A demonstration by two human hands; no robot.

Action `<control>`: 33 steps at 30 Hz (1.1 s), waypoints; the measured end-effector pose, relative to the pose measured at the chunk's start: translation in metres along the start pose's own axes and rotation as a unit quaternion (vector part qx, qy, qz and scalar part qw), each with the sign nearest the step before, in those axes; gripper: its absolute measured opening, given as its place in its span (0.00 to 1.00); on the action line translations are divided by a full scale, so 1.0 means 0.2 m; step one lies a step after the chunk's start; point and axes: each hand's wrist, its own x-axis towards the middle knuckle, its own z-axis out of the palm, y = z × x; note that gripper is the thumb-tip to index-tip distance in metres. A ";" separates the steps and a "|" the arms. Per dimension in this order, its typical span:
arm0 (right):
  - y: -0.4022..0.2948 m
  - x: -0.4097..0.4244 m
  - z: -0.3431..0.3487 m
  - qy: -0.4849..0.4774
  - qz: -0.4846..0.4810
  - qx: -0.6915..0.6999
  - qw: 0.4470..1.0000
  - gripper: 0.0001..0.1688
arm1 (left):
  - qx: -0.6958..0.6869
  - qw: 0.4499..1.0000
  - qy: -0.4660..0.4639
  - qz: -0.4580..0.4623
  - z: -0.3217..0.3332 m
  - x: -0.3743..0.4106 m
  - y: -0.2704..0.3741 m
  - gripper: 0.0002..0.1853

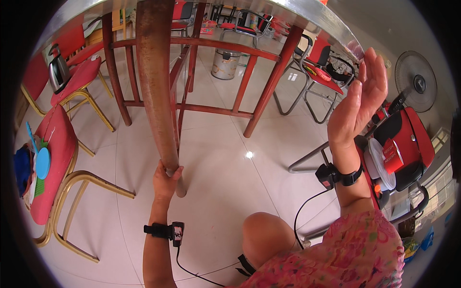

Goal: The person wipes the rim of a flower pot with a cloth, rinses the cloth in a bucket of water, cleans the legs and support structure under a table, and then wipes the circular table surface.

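Note:
My left hand (164, 183) is wrapped around the lower part of a brown table leg (155, 90) with worn, blotchy paint. The thumb shows on the near side, and most of the fingers are hidden. Up at the right, my right hand (360, 102) is raised with straight fingers and the thumb apart, holding nothing. Its fingertips are beside the shiny metal rim of the tabletop (335, 30); I cannot tell whether they touch it. Red wooden rails (201, 108) join the other legs under the table. Each forearm bears a strapped black device with a cable.
Red chairs (59, 154) with gold frames stand at the left, bearing a steel kettle (59, 72) and a blue plastic item (43, 163). At the right are a standing fan (416, 82) and a chair with a red paper cup (392, 156). A bin (225, 64) stands beyond the table.

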 end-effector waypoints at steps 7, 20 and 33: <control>0.02 -0.06 0.00 0.037 0.015 -0.014 0.999 0.28 | 0.017 1.000 -0.013 -0.005 0.00 0.01 -0.03 0.24; 1.38 -0.79 0.30 -0.062 0.369 -0.249 0.893 0.55 | 0.097 0.992 -0.033 -0.079 -0.03 0.03 0.05 0.27; 1.81 -0.89 0.48 -0.170 0.647 0.010 0.743 0.42 | 0.121 0.989 0.001 -0.088 -0.02 0.00 -0.01 0.30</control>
